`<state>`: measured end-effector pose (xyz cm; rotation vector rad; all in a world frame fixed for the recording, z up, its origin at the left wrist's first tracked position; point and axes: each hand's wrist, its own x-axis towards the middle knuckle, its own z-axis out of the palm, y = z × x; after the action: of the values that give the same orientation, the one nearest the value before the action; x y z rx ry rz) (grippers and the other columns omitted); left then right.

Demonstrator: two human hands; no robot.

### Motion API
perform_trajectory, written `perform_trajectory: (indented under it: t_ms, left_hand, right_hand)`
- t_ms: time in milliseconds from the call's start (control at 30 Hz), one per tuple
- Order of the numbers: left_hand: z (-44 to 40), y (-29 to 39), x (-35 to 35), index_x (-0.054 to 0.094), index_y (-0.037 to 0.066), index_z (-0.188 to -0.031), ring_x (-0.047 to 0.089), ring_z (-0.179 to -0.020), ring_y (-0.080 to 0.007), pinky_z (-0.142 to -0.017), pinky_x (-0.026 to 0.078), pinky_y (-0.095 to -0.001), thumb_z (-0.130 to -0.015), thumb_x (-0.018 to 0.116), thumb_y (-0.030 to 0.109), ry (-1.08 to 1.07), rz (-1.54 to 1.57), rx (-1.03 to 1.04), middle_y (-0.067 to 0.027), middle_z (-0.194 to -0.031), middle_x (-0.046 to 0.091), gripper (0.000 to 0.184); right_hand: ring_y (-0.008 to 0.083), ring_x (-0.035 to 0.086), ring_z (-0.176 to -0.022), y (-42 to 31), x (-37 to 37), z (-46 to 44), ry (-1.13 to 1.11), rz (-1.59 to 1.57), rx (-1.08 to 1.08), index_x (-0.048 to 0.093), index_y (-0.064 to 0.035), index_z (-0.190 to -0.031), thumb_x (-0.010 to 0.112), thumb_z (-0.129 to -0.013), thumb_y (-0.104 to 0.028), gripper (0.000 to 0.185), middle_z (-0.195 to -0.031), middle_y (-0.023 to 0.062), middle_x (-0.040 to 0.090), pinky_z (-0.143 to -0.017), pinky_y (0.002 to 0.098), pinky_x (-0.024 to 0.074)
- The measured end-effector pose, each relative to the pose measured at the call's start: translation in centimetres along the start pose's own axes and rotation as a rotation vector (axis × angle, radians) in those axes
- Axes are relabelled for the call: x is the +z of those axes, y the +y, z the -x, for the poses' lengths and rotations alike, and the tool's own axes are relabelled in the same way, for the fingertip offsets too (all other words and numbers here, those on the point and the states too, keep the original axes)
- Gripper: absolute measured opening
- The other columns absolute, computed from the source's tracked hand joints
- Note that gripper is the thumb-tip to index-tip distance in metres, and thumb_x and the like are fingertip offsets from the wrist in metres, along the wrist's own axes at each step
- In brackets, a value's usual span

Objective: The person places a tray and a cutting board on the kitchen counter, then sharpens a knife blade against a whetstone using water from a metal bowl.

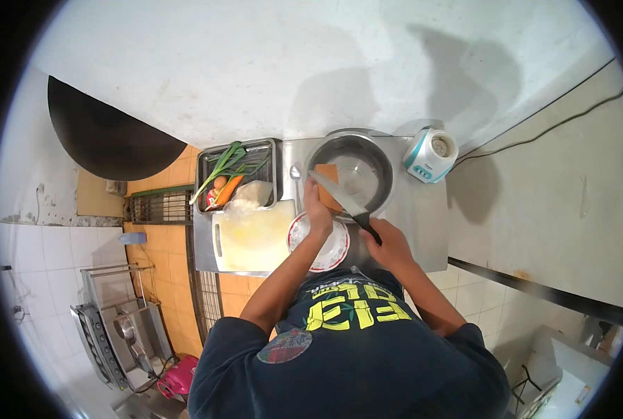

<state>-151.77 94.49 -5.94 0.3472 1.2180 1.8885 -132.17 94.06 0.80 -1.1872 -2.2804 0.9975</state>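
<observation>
My left hand (317, 208) grips an orange block (329, 183) over the left side of a large metal pot (381, 157). In my right hand (389, 244) is the black handle of a knife (343, 195). The knife's wide blade slants up and left across the block, its tip near the block's upper left. Below the pot sits a white plate with a red patterned rim (337, 255), partly hidden by my left wrist. A spoon (296, 173) lies left of the pot.
At the left, a metal tray (274, 171) holds green onions, a carrot, an egg and a plastic bag. A cutting board (245, 241) lies below it. Right of the pot stands a white and teal appliance base (430, 156) with a cord. A wall borders the table's far edge.
</observation>
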Motion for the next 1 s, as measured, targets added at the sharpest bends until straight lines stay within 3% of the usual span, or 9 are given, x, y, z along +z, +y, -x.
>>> perform_trajectory:
  t_ms: [167,267,367,467,533,733,767,900,1000]
  left_hand:
    - [-1.6,-1.2,-1.4,0.046,0.003,-0.134,0.061,-0.105,-0.0201,-0.090,0.049,-0.0325,-0.100,0.026,0.017,0.004,-0.085,0.125,-0.0111,-0.118,0.060,0.042]
    - [-2.0,-0.4,-1.2,0.046,0.002,-0.134,0.062,-0.098,-0.0197,-0.083,0.052,-0.0323,-0.100,0.027,0.018,0.003,-0.041,0.127,-0.0119,-0.114,0.060,0.042]
    - [-2.1,0.6,-1.1,0.047,0.000,-0.133,0.063,-0.090,-0.0193,-0.074,0.053,-0.0324,-0.102,0.028,0.019,-0.011,-0.004,0.065,-0.0124,-0.109,0.060,0.041]
    - [-2.3,1.3,-0.7,0.047,0.004,-0.132,0.062,-0.075,-0.0187,-0.060,0.052,-0.0309,-0.102,0.028,0.021,-0.007,0.020,-0.021,-0.0109,-0.097,0.062,0.039]
    - [-2.4,1.0,-0.7,0.046,0.008,-0.130,0.061,-0.064,-0.0183,-0.048,0.048,-0.0286,-0.102,0.026,0.023,0.017,0.008,-0.024,-0.0107,-0.089,0.063,0.038]
    - [0.3,0.4,-0.6,0.048,0.007,-0.131,0.063,-0.070,-0.0186,-0.057,0.052,-0.0306,-0.101,0.028,0.026,-0.077,-0.025,-0.059,-0.0104,-0.095,0.063,0.041]
    - [0.5,0.5,-0.8,0.049,0.004,-0.131,0.064,-0.087,-0.0193,-0.076,0.053,-0.0324,-0.101,0.028,0.024,-0.119,-0.076,-0.022,-0.0111,-0.105,0.062,0.041]
    - [1.1,1.6,0.0,0.048,0.002,-0.133,0.056,-0.113,-0.0200,-0.100,0.043,-0.0326,-0.101,0.028,0.021,-0.109,-0.064,-0.017,-0.0117,-0.119,0.059,0.042]
    - [0.6,0.9,-0.9,0.049,0.003,-0.133,0.057,-0.113,-0.0206,-0.099,0.044,-0.0339,-0.101,0.028,0.020,-0.103,-0.173,0.045,-0.0113,-0.121,0.059,0.042]
  right_hand:
    - [0.0435,0.063,-0.084,0.7,-1.5,3.6,0.035,-0.049,-0.002,0.060,-0.0026,-0.102,0.064,-0.093,-0.028,0.027,-0.091,0.0211,0.066,-0.071,0.0483,0.0497]
    - [0.0431,0.062,-0.074,-0.3,-4.7,4.3,-0.049,-0.104,0.088,0.057,-0.0013,-0.097,0.066,-0.093,-0.027,0.027,-0.080,0.0207,0.065,-0.067,0.0473,0.0491]
    - [0.0311,0.060,-0.058,0.7,-7.1,4.7,-0.187,-0.120,0.236,0.056,-0.0015,-0.094,0.063,-0.096,-0.026,0.026,-0.067,0.0149,0.062,-0.057,0.0397,0.0472]
    - [0.0163,0.054,-0.050,2.2,-6.7,4.4,-0.232,-0.602,0.517,0.057,-0.0044,-0.094,0.059,-0.100,-0.032,0.028,-0.062,0.0076,0.059,-0.048,0.0293,0.0416]
    - [0.0109,0.051,-0.047,1.4,-6.1,3.4,-0.226,-0.803,0.568,0.057,-0.0056,-0.093,0.055,-0.103,-0.035,0.031,-0.061,0.0051,0.058,-0.043,0.0254,0.0379]
    - [0.0094,0.048,-0.040,-1.4,-1.8,-2.7,-0.253,-0.954,0.503,0.056,-0.0047,-0.090,0.051,-0.104,-0.042,0.040,-0.056,0.0043,0.056,-0.038,0.0245,0.0365]
    - [0.0093,0.048,-0.039,-1.7,-1.2,-3.5,-0.255,-0.978,0.481,0.055,-0.0043,-0.089,0.050,-0.104,-0.042,0.041,-0.054,0.0042,0.056,-0.038,0.0247,0.0366]
    - [0.0089,0.045,-0.037,-1.6,0.8,-5.1,-0.350,-0.879,0.457,0.057,-0.0060,-0.087,0.051,-0.104,-0.043,0.041,-0.052,0.0023,0.054,-0.037,0.0238,0.0345]
    - [0.0086,0.043,-0.037,-1.3,1.5,-4.4,-0.374,-0.805,0.469,0.057,-0.0062,-0.084,0.051,-0.104,-0.043,0.042,-0.052,0.0017,0.053,-0.037,0.0238,0.0339]
